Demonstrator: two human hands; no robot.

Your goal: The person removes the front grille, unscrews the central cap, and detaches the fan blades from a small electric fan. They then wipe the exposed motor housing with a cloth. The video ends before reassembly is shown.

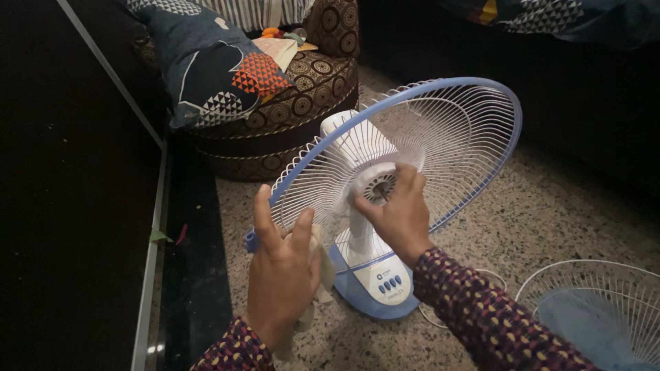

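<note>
A white and blue table fan (375, 275) stands on the speckled floor with only its rear wire guard (454, 130) mounted; the guard has a blue rim. My left hand (282, 268) grips the guard's lower left rim and has a pale cloth (323, 264) pinched against it. My right hand (399, 209) rests at the guard's centre, fingers on the motor hub (380, 185).
The detached front wire guard and a blue blade (591, 309) lie on the floor at the lower right. A round patterned pouf (295, 110) with cushions sits behind the fan. Dark furniture lines the left side and the back. A white cord (430, 317) trails by the base.
</note>
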